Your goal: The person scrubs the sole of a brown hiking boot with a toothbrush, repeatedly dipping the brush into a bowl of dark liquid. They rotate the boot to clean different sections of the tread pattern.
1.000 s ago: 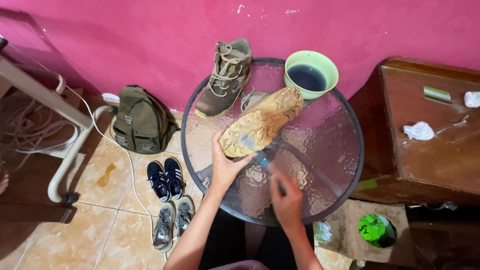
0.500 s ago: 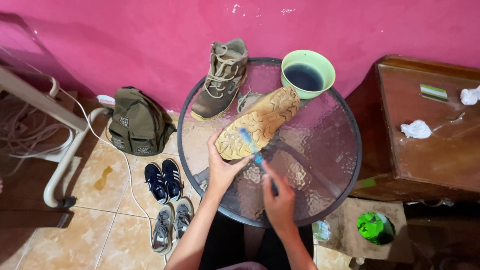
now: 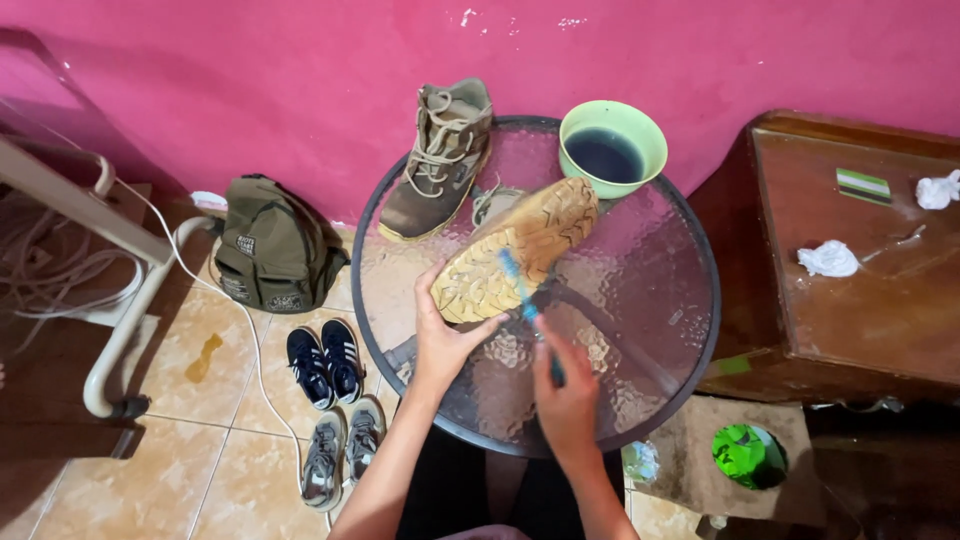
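Our left hand [image 3: 440, 345] steadies the boot [image 3: 520, 250], sole up, toe toward the bowl [image 3: 612, 150]; our right hand [image 3: 565, 385] grips the toothbrush [image 3: 520, 290] mid-bench [image 3: 660, 300].

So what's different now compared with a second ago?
The right hand has moved up, bringing the blue toothbrush from beside the boot's toe onto the sole of the overturned boot. The left hand still holds that boot's toe. The upright boot, the green bowl and the glass table stayed as they were.
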